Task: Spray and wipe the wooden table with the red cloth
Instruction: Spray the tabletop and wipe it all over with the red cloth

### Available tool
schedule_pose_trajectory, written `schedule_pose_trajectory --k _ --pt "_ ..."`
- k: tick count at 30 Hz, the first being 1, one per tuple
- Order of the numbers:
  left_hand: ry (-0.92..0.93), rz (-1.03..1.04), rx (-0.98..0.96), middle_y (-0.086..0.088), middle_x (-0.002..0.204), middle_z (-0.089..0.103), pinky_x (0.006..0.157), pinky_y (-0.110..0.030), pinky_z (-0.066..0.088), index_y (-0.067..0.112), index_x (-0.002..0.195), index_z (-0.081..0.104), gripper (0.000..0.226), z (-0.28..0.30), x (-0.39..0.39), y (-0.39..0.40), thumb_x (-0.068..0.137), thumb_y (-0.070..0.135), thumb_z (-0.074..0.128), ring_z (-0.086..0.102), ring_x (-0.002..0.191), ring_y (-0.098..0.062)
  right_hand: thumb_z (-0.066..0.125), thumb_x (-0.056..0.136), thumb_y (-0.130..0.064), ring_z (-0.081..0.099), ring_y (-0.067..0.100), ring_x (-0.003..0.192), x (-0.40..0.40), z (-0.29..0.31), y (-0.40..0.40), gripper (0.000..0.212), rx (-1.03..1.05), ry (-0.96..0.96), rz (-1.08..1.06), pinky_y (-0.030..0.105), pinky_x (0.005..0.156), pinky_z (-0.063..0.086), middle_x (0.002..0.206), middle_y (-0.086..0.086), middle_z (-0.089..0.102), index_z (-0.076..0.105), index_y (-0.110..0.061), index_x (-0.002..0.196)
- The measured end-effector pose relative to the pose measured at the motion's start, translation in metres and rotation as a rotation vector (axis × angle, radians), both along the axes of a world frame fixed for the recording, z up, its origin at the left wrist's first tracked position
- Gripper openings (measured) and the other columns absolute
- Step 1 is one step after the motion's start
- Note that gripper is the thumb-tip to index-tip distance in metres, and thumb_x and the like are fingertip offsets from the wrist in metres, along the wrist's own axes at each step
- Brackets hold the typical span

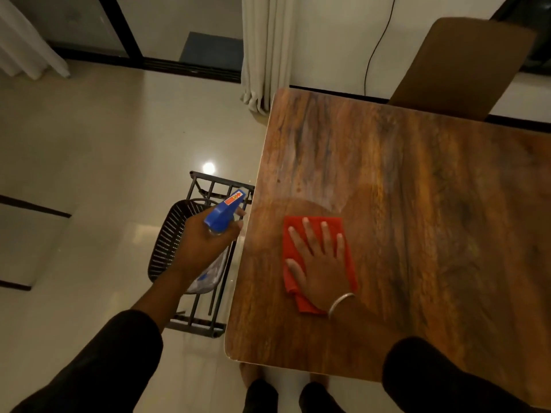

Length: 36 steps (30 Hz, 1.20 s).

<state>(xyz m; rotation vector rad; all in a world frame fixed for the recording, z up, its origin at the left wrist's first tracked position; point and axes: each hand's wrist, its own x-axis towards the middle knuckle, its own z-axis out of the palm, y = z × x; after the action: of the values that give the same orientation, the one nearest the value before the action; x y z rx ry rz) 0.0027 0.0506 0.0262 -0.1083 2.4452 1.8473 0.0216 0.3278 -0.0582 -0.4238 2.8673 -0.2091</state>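
The wooden table (417, 204) fills the right half of the view, with a hazy wet patch beyond the cloth. A folded red cloth (348, 263) lies flat near the table's left front corner. My right hand (320, 263) presses palm-down on the cloth, fingers spread, a metal bangle on the wrist. My left hand (205, 242) hovers just off the table's left edge, gripping a spray bottle (223, 213) with a blue trigger head and a clear body. The nozzle points toward the table.
A black woven chair (170, 239) with a metal frame stands under my left hand beside the table. A brown chair back (456, 67) rises at the far edge. A curtain (265, 49) hangs at the far left corner. Glossy floor tiles (89, 144) lie to the left.
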Motion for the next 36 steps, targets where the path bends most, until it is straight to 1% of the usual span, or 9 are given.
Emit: schedule_pose_trajectory --k 4,7,10,15,21,25,29,32,36 --pt "-0.005 0.02 0.062 0.021 0.086 0.072 0.077 -0.022 0.051 0.048 0.094 0.064 0.029 -0.007 -0.002 -0.012 0.069 0.062 0.07 0.068 0.079 -0.005 0.01 0.103 -0.067 -0.006 0.043 0.161 -0.063 0.007 0.027 0.071 0.05 -0.055 -0.314 0.072 0.124 0.004 0.177 0.001 -0.011 -0.005 -0.041 0.167" --pt "0.053 0.073 0.006 0.013 0.091 0.073 0.073 -0.015 0.054 0.053 0.098 0.064 0.02 -0.009 0.002 -0.021 0.082 0.042 0.07 0.07 0.085 -0.006 0.015 0.102 -0.067 -0.012 0.047 0.159 -0.118 0.008 -0.016 0.073 0.026 -0.037 -0.453 0.076 0.121 0.001 0.177 0.003 -0.012 -0.004 -0.04 0.167" --pt "0.036 0.204 0.003 -0.001 0.087 0.072 0.074 -0.02 0.054 0.038 0.098 0.063 0.021 -0.015 0.005 -0.022 0.087 0.022 0.07 0.07 0.082 -0.011 0.022 0.105 -0.065 -0.01 0.047 0.159 -0.137 0.005 -0.075 0.071 0.006 -0.002 -0.303 0.076 0.121 -0.001 0.177 0.003 -0.011 -0.003 -0.04 0.167" --pt "0.058 0.269 -0.016 -0.001 0.076 0.068 0.066 -0.017 0.049 0.037 0.088 0.06 0.021 -0.026 -0.003 -0.019 0.087 0.019 0.07 0.066 0.07 -0.004 0.016 0.106 -0.068 -0.004 0.04 0.162 -0.075 0.0 -0.103 0.067 -0.02 0.017 0.117 0.073 0.123 0.01 0.177 -0.002 -0.002 0.007 -0.042 0.167" --pt "0.078 0.177 0.029 0.013 0.093 0.072 0.07 -0.02 0.056 0.051 0.098 0.063 0.017 -0.043 -0.016 -0.029 0.081 0.051 0.068 0.07 0.083 -0.008 0.01 0.103 -0.069 -0.009 0.039 0.161 -0.112 0.004 -0.014 0.068 0.036 -0.027 -0.262 0.069 0.125 -0.001 0.176 -0.004 -0.013 -0.008 -0.047 0.165" --pt "0.093 0.173 -0.163 0.031 0.097 0.068 0.066 -0.009 0.05 0.056 0.103 0.06 0.022 -0.051 -0.023 -0.045 0.081 0.059 0.063 0.065 0.086 0.008 0.015 0.103 -0.069 -0.012 0.045 0.16 -0.199 0.01 -0.062 0.073 0.026 -0.027 -0.434 0.074 0.123 0.0 0.177 0.002 -0.012 -0.005 -0.04 0.167" --pt "0.079 0.167 -0.125 0.027 0.097 0.069 0.067 -0.01 0.051 0.052 0.105 0.061 0.032 -0.053 -0.029 -0.053 0.078 0.07 0.06 0.066 0.087 0.004 0.021 0.106 -0.065 -0.008 0.044 0.16 -0.214 0.01 -0.121 0.071 0.036 0.027 -0.229 0.073 0.124 0.001 0.177 0.002 -0.01 -0.002 -0.039 0.167" --pt "0.098 0.127 0.006 0.009 0.091 0.072 0.068 -0.027 0.061 0.044 0.104 0.064 0.03 -0.057 -0.039 -0.048 0.081 0.062 0.066 0.071 0.08 -0.014 0.014 0.105 -0.067 -0.007 0.039 0.162 -0.172 0.007 -0.122 0.067 0.036 0.036 0.036 0.071 0.124 0.008 0.177 -0.003 -0.008 0.002 -0.042 0.167" --pt "0.091 0.069 -0.028 0.012 0.089 0.072 0.067 -0.029 0.06 0.047 0.105 0.062 0.03 -0.05 -0.063 -0.033 0.081 0.065 0.064 0.071 0.076 -0.012 0.009 0.104 -0.071 -0.005 0.034 0.162 -0.12 0.003 -0.039 0.067 0.008 0.017 -0.101 0.067 0.126 0.005 0.177 -0.009 -0.007 -0.002 -0.048 0.166"
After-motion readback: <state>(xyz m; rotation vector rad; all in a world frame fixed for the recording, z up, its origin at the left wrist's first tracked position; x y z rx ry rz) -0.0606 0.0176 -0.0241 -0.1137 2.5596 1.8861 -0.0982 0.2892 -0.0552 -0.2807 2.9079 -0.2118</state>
